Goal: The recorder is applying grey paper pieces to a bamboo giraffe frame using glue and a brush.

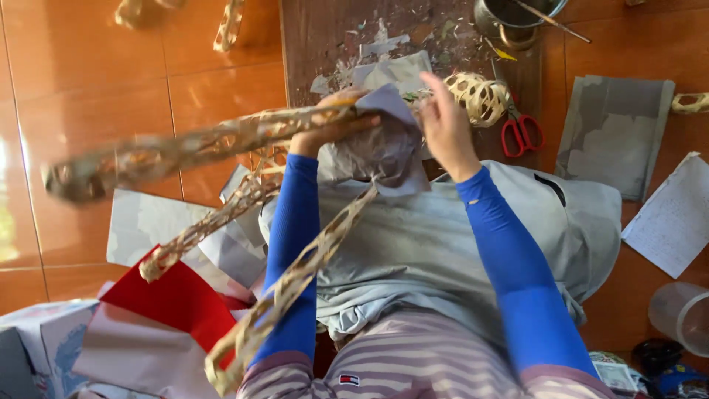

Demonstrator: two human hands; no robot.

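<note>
blue sleeves, striped top, grey cloth over the lap

the left grip (332,122) and right grip (443,122), near the upper middle of the frame, are bare, with no gloves or rings to be seen. both arms wear snug, bright blue sleeves that end at the wrists. at the bottom of the frame the sleeves run under the short sleeves of a top striped in mauve and white, with a small sewn patch on the chest. a loose grey garment with a dark slit covers the lap at the centre.
</note>
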